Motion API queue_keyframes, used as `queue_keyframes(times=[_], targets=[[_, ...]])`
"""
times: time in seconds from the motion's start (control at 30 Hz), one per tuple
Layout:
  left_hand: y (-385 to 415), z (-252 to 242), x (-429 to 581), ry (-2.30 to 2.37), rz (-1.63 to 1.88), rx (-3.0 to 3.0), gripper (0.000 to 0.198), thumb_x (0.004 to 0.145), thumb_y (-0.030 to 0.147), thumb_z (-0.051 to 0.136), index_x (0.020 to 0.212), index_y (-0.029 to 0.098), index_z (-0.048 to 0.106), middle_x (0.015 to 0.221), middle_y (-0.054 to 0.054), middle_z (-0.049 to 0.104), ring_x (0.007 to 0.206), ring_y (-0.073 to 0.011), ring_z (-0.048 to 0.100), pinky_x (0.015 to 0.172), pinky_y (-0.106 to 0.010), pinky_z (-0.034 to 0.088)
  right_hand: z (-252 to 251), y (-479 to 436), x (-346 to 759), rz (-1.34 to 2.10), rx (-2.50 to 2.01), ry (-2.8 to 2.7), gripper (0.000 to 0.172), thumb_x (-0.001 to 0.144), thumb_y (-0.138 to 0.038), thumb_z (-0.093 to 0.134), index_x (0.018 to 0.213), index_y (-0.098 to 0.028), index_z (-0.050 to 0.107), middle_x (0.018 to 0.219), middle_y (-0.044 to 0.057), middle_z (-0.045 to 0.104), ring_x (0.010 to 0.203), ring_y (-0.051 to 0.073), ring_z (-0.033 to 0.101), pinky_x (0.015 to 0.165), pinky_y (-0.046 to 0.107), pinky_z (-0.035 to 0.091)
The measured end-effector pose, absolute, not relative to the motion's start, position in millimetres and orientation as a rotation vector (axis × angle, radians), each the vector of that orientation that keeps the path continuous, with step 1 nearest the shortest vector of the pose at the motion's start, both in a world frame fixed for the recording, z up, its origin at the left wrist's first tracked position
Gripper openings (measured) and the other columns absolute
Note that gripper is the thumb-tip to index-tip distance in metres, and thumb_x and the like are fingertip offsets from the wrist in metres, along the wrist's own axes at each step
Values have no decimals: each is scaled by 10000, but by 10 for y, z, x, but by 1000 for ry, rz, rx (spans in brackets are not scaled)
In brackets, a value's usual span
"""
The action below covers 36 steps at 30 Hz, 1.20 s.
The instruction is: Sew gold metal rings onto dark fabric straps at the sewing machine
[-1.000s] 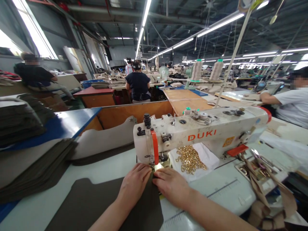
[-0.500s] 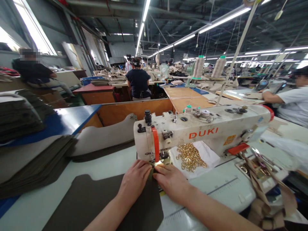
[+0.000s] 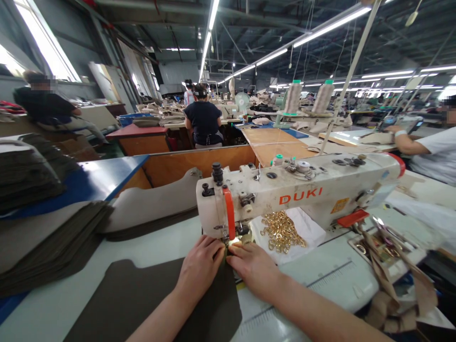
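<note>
A dark grey-brown fabric panel [image 3: 142, 289] lies flat on the sewing machine's bed, its upper corner reaching the needle. My left hand [image 3: 201, 261] rests on that corner with its fingers pressed together. Opposite it, my right hand [image 3: 254, 266] has its fingers and thumb closed at the panel's edge. The fingertips of both hands nearly meet below the lit needle area of the white sewing machine [image 3: 263, 190]. A narrow olive bit shows between the thumbs. Fingers hide the exact spot under the presser foot. Gold metal rings [image 3: 283, 230] lie heaped just beyond my right hand.
Stacked panels [image 3: 46, 242] stand at the left, with another pile [image 3: 153, 204] behind the bed. A tray [image 3: 359, 247] holds scissors and tan straps [image 3: 383, 289] on the right. Thread cones [image 3: 294, 97] rise behind the machine. Several other people sit at nearby stations.
My hands and the fabric panel hold almost the same place. The camera view has shifted slightly. The person at the right has moved an arm a little.
</note>
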<state>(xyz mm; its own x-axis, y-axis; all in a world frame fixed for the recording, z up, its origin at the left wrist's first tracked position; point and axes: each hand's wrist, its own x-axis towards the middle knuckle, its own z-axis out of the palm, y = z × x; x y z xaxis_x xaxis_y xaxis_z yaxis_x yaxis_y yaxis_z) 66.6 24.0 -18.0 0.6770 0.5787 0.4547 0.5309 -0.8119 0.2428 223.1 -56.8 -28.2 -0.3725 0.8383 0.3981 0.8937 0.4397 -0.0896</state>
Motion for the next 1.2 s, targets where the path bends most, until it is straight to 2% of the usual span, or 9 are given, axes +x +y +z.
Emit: queue_keyframes(times=[0.2,0.43,0.7,0.97,1.2], targets=[[282,-225,659,955,841,2756,232,871,228,468,731,219,653,755,-39,666,771,-211,605,692,-328,520,-271,-542,2239,-180,-1481,-2338,19,867,-170,606,884,-164,601,936,49,641,916,194,560,766,318,460],[312,-232,657,948,898,2713,246,861,263,465,723,236,667,752,-45,676,786,-218,629,721,-334,536,-263,-536,2240,-219,-1488,-2333,40,841,-128,613,852,-161,596,909,44,649,805,188,557,761,307,448],[346,-244,644,920,943,2716,273,870,289,443,718,242,665,740,-46,679,760,-212,642,719,-323,552,-243,-544,2242,-217,-1473,-2333,30,868,-131,579,876,-146,603,925,65,665,813,184,567,759,305,449],[356,-231,655,892,1001,2736,285,886,289,434,747,241,678,744,-49,685,748,-210,649,719,-325,563,-248,-538,2235,-233,-1483,-2345,14,865,-148,587,867,-146,601,880,42,659,780,183,564,740,303,457],[333,-227,648,880,984,2739,290,888,269,430,753,224,682,758,-57,685,753,-204,645,726,-317,563,-254,-550,2238,-250,-1465,-2360,57,876,-142,570,831,-157,601,894,37,653,844,180,571,786,291,449]])
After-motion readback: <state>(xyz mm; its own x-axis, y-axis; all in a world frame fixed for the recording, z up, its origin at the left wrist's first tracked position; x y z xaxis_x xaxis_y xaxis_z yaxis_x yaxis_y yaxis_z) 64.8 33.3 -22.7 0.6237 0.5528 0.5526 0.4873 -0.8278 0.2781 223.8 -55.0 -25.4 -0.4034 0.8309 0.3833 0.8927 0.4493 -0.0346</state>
